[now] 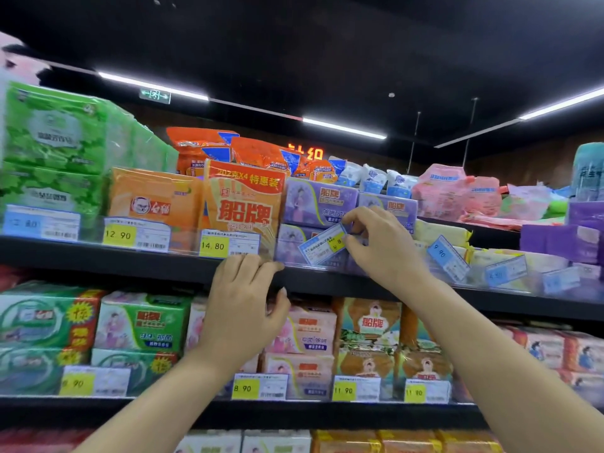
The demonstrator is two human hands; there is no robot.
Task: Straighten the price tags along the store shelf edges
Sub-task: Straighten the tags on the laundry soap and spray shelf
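Observation:
A blue-edged price tag [322, 244] with a yellow price box sits tilted, right end up, behind the clear strip of the upper shelf edge [163, 259]. My right hand [385, 246] pinches the tag's right end between thumb and fingers. My left hand [245, 305] grips the shelf edge, its fingers hooked over the clear strip just left of the tag. Straight tags reading 12.90 [135, 236] and 14.80 [228, 244] stand to the left. Further right, a blue 9.90 tag [447, 256] and two more blue tags [505, 271] lie crooked.
Soap packs fill the upper shelf: green [55, 152], orange [242, 204] and purple [322, 199]. The lower shelf [294, 410] holds more packs with straight yellow tags such as 8.90 [260, 386] and 11.90 [356, 389]. Dark ceiling with strip lights above.

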